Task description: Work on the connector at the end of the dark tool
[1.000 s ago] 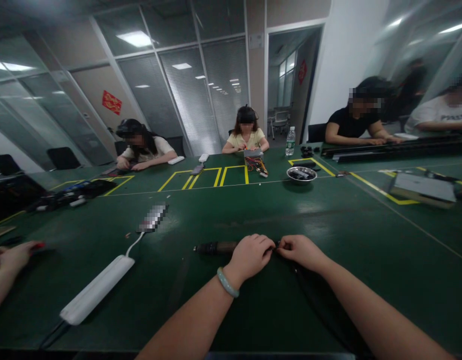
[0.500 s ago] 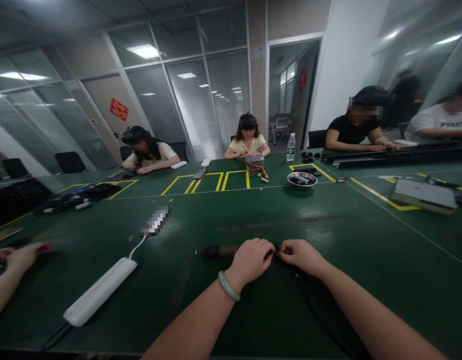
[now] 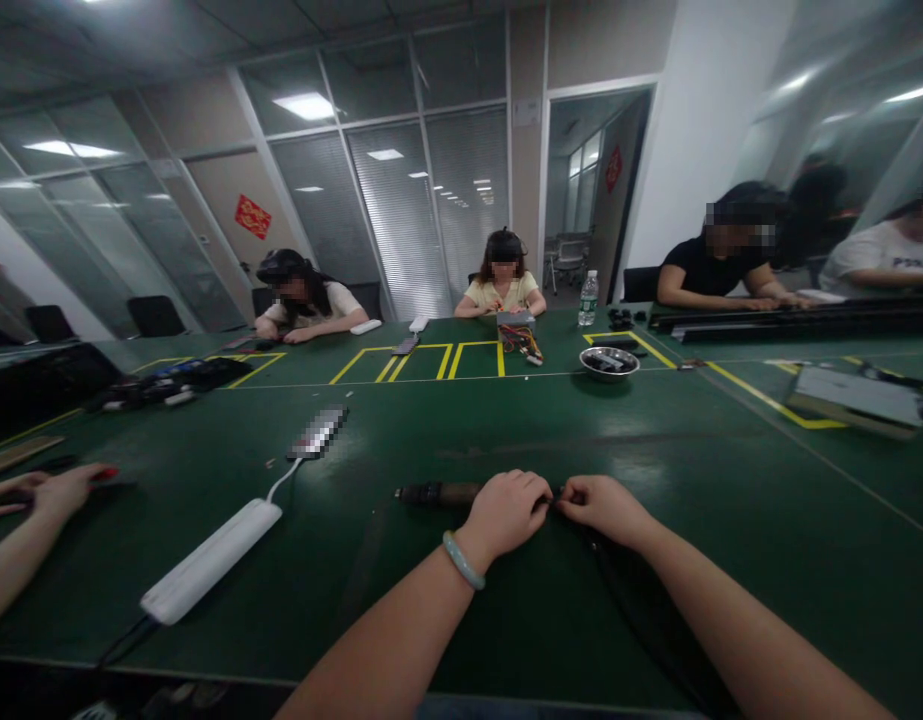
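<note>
An electric screwdriver (image 3: 450,494) with a dark, cylindrical body lies on the green table, its tip pointing left. My left hand (image 3: 506,512), with a pale green bangle at the wrist, is closed over the rear part of it. Right beside, my right hand (image 3: 602,508) pinches the dark cable end at the back of the screwdriver. The fingertips of both hands nearly meet there, and they hide the joint between cable and tool. From my right hand the black cable (image 3: 630,610) runs down towards the near table edge.
Left of me lie a white power bank (image 3: 213,560) and a phone (image 3: 318,432) joined by a white cord. A neighbour's hands (image 3: 63,492) work at the far left. Beyond stand a metal bowl (image 3: 609,374) of dark parts and a water bottle (image 3: 588,300). Several people sit opposite.
The head view has shifted slightly, so the scene sits a little further right. Both hands keep their hold on the screwdriver and cable; no other clear change shows.
</note>
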Motion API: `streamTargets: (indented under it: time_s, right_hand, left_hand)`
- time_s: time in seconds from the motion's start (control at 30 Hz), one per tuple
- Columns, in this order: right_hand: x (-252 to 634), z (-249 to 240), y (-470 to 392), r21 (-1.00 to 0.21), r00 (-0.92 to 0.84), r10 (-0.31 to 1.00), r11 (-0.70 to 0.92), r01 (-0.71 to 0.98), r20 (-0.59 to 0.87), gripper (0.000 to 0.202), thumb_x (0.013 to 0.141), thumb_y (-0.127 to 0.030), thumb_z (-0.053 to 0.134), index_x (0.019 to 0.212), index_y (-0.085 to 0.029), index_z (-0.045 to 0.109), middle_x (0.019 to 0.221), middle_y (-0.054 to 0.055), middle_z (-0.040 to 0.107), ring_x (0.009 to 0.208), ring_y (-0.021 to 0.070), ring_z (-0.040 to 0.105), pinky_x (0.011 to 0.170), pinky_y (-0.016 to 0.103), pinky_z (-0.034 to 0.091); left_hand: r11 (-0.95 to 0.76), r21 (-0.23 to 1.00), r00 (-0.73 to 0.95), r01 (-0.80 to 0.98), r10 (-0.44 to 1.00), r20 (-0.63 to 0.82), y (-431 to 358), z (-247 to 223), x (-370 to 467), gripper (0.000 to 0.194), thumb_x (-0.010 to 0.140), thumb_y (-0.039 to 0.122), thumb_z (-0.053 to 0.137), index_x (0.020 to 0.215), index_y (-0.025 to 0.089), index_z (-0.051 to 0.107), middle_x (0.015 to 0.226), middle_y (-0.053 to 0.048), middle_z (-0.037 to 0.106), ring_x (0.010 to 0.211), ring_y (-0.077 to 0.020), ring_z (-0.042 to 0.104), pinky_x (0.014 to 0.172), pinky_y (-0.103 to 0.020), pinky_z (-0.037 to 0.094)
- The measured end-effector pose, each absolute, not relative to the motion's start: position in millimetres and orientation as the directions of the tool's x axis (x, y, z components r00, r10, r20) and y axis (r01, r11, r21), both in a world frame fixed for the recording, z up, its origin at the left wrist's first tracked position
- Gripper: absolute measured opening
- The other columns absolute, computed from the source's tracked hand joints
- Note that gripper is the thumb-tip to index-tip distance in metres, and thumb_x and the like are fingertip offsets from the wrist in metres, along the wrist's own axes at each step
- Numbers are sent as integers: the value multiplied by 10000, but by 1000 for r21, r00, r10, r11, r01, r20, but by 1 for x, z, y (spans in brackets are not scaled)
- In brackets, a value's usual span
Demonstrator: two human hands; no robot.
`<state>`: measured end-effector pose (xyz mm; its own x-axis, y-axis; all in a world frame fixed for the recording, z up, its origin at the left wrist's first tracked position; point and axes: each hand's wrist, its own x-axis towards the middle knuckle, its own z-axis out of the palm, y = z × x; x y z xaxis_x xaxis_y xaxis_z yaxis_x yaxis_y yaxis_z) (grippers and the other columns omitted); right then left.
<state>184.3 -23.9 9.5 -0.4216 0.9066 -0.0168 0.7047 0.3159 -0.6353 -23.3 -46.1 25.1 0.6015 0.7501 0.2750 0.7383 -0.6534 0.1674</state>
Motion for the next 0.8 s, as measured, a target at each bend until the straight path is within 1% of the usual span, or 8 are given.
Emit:
streamTargets:
  time_s: [0.17,0.43,0.53,0.7,0.8]
  right_hand:
    - [184,9,-26,-623,-423,906,331,709,1,212,816,-373,567,762,-190,658,721,3,694,645,145,610,571,226,384]
    - [185,3,-24,-595,-429,903,359,719,26,210,812,-387,582,772,-200,669,721,0,690,644,146,607,548,224,366]
    - [185,4,-24,-572,-422,906,366,734,39,203,801,-388,596,769,-205,679,723,5,689,644,151,603,554,232,367]
    - [185,5,-24,-581,-423,906,357,732,24,170,789,-366,610,777,-213,684,739,-1,698,648,151,611,552,233,371]
    - [185,4,-23,-580,-431,901,375,723,46,152,785,-348,613,771,-213,682,733,-6,697,645,148,613,558,230,376]
  left_hand:
    - [-655,151,605,740,747,274,-47,24,-24,121,914,267,528,1002,207,585,1006,-15,619,945,-172,567,827,-311,442]
    - [-665,155,609,730,737,292,-46,19,-25,120,899,278,556,1003,224,581,1000,-1,624,928,-166,575,799,-296,452]
    - [-654,151,602,741,747,282,-47,19,-24,112,905,275,547,999,222,578,1000,-5,619,930,-165,576,798,-296,453]
    - [-615,130,574,777,779,252,-51,19,-18,91,904,270,542,966,212,577,968,-13,612,901,-169,574,776,-303,446]
    - [-596,147,549,789,793,264,-51,17,-15,72,898,265,542,946,216,566,943,-10,605,868,-170,567,750,-301,443]
